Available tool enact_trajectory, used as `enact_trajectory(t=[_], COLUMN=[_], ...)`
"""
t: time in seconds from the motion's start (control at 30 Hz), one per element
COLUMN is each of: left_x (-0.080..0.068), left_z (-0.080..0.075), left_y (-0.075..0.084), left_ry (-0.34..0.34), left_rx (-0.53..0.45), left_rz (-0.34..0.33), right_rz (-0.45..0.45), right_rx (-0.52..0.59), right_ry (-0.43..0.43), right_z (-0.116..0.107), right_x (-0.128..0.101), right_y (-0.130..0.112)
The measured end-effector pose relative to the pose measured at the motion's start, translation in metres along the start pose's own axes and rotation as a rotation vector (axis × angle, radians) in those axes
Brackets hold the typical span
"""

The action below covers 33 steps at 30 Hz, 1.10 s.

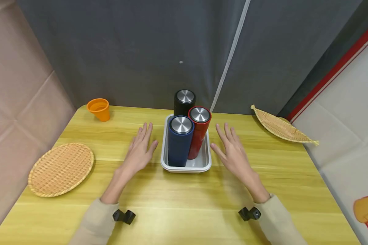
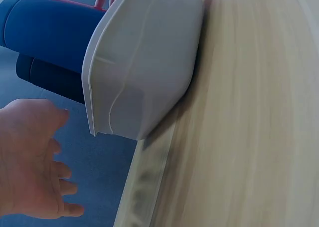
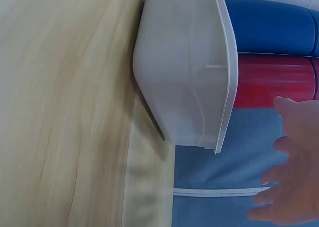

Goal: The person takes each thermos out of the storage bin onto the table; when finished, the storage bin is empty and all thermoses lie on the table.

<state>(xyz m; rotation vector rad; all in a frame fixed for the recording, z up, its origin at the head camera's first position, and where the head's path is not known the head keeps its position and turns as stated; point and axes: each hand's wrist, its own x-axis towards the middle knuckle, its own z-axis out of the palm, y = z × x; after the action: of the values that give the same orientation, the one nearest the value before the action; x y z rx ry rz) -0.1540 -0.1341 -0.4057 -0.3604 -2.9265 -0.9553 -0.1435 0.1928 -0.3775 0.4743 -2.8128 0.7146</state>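
Observation:
A light grey rectangular tray (image 1: pixel 187 169) stands mid-table with three insulated bottles upright in it. The blue bottle (image 1: pixel 180 146) is at the front, the red bottle (image 1: pixel 200 136) at its right and the black bottle (image 1: pixel 184 106) at the back; all have silvery lid tops. My left hand (image 1: pixel 140 149) hovers left of the tray, fingers straight and thumb spread toward it. On the opposite side my right hand (image 1: pixel 233 153) mirrors it, thumb close to the tray's right rim. Both hands hold nothing, and the left wrist view shows a gap between the left hand and the tray wall (image 2: pixel 149 62).
An orange cup (image 1: pixel 99 109) sits at the back left corner. Nearer on the left lies a round woven tray (image 1: pixel 61 169). A boat-shaped woven basket (image 1: pixel 282 127) rests at the back right. Behind the wooden table (image 1: pixel 184 211) hangs a dark grey curtain (image 1: pixel 125 51); tiled walls flank both sides.

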Motion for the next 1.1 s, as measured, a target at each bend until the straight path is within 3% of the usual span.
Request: enact_trajectory(t=[0.43, 0.53, 0.8, 1.1], left_x=[0.007, 0.009, 0.011, 0.009], left_z=[0.007, 0.011, 0.019, 0.02], left_y=[0.006, 0.007, 0.012, 0.012], left_ry=[0.01, 0.013, -0.037, -0.092], left_rx=[-0.264, -0.353, -0.617, -0.891], left_rz=[-0.013, -0.032, -0.135, -0.267], right_rz=[-0.089, -0.097, -0.049, 0.003], right_rx=[0.193, 0.308, 0.639, 0.734], right_ry=[0.059, 0.046, 0.028, 0.018], right_z=[0.001, 0.003, 0.013, -0.002], right_x=[0.005, 0.007, 0.012, 0.017], right_y=[-0.011, -0.013, -0.023, -0.053])
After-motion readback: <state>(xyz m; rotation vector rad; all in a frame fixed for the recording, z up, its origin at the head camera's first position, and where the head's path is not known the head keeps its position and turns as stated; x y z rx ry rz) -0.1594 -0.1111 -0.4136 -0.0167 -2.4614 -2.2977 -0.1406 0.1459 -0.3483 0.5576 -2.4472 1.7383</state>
